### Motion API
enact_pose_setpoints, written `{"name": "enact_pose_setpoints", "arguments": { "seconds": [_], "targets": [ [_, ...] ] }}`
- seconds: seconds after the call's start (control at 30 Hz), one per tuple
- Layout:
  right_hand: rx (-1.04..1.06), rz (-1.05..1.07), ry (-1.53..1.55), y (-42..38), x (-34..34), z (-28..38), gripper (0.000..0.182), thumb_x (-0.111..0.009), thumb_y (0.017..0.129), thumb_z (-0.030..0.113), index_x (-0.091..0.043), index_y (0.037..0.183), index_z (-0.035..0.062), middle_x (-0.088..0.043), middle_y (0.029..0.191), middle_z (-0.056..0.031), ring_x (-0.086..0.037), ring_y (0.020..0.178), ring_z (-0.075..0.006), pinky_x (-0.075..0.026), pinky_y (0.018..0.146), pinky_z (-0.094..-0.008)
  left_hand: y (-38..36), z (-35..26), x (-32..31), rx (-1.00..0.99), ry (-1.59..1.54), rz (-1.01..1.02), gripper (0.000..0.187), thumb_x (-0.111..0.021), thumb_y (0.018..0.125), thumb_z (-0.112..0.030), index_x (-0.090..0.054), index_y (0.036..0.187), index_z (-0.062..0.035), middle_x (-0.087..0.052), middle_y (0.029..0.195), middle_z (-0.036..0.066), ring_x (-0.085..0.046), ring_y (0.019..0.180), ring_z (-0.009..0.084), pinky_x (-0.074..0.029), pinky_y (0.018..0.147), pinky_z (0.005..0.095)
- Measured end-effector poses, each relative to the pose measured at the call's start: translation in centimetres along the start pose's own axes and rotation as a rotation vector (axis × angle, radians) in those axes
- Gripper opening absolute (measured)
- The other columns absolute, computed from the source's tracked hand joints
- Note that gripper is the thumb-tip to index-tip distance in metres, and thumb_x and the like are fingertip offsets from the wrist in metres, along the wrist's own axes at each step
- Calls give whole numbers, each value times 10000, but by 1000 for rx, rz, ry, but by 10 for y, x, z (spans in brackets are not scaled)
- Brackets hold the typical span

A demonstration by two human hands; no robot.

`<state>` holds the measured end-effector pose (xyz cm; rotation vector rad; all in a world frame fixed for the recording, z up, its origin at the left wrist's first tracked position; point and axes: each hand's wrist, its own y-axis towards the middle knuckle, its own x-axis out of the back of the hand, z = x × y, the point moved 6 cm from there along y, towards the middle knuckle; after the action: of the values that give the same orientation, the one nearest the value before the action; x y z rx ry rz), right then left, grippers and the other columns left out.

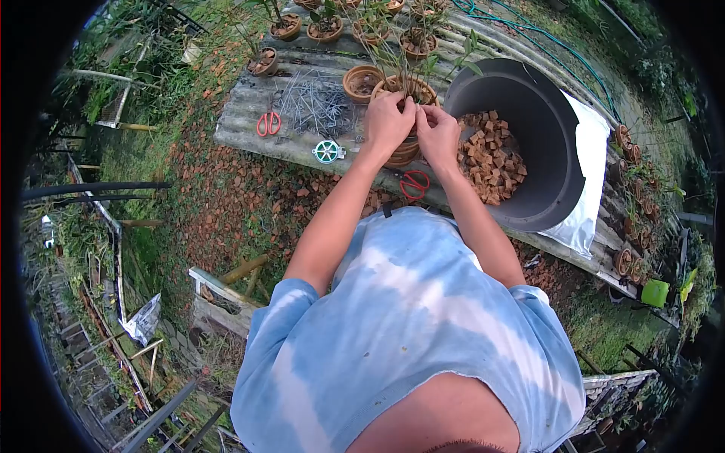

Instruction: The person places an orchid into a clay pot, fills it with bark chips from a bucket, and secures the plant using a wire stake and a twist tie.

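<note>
My left hand [389, 122] and my right hand [438, 136] meet above a clay pot [404, 155] holding a thin-stemmed plant [404, 64]. Both have their fingers pinched together at the base of the stems. Whatever lies between the fingertips is too small to make out. To the left, a smaller clay pot [362, 81] stands beside the planted one. A green and white spool [328, 152] and a heap of bent grey wires [313, 104] lie left of my hands. Red-handled scissors [414, 184] rest at the near edge, below the pot.
A large black tub [547, 151] with brown chunks [492, 158] lies tipped at right, over a white sheet [593, 181]. Another red-handled pair of scissors [268, 124] is at left on the corrugated tabletop [245, 113]. Potted plants [325, 29] line the back.
</note>
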<state>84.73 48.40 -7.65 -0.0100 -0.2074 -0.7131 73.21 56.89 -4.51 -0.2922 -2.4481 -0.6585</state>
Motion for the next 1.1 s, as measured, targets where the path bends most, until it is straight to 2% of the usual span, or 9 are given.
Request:
{"name": "enact_pose_setpoints", "arguments": {
  "seconds": [0.13,0.23,0.27,0.4,0.5,0.7,0.8,1.0,1.1],
  "targets": [
    [94,-54,-180,-4,18,22,215,-694,986,162,-752,1042,-37,-778,863,-166,-773,762,-225,-608,691,-349,0,1,0,-6,-12,9,325,-677,928,-258,-713,859,57,-683,800,236,-672,774,417,-520,720,478],
    [425,-162,-119,3,32,46,200,-681,978,139,-711,1088,-26,-748,980,-181,-759,819,-253,-607,655,-395,-2,0,1,10,-36,31,296,-678,922,-234,-715,865,55,-688,815,242,-674,782,422,-522,733,488],
    [432,-59,-140,8,33,49,236,-699,940,114,-690,1155,17,-715,1073,-175,-741,865,-293,-599,681,-438,-2,0,1,22,-31,54,281,-676,919,-221,-720,871,53,-698,839,248,-679,803,429,-529,753,495],
    [546,129,-476,17,27,51,368,-729,886,130,-667,1246,82,-725,1086,-157,-724,915,-379,-587,821,-460,-4,-1,0,89,-94,94,255,-678,911,-196,-714,860,51,-705,829,239,-682,786,425,-529,738,499],
    [410,275,-451,22,22,38,406,-765,878,126,-642,1253,34,-738,1095,-201,-750,882,-345,-587,771,-467,-4,5,-3,23,-88,27,276,-689,931,-226,-702,858,39,-679,675,185,-682,622,357,-519,626,433],
    [247,359,-529,44,10,15,366,-773,902,163,-678,1215,-1,-765,1021,-206,-763,776,-315,-592,734,-401,-6,7,-4,29,-101,27,277,-693,938,-231,-700,868,37,-678,673,180,-684,612,337,-514,610,421],
    [105,350,-302,48,9,3,340,-749,953,195,-696,1180,-52,-781,1024,-162,-762,802,-212,-584,739,-349,-7,7,-3,37,-108,18,278,-694,941,-229,-698,868,38,-680,676,181,-688,615,335,-514,608,417],
    [-145,395,99,44,13,-3,364,-739,974,192,-712,1215,-79,-786,976,-117,-731,801,-118,-551,677,-294,-10,6,-1,50,-129,-11,273,-705,940,-223,-700,895,46,-697,720,195,-703,643,332,-525,614,410],
    [-246,277,293,45,22,1,348,-731,991,210,-735,1189,-76,-780,904,-91,-708,756,-94,-531,658,-275,-9,5,-2,54,-118,2,274,-709,940,-225,-699,903,47,-700,735,199,-708,655,330,-528,617,409]
  ]
}}
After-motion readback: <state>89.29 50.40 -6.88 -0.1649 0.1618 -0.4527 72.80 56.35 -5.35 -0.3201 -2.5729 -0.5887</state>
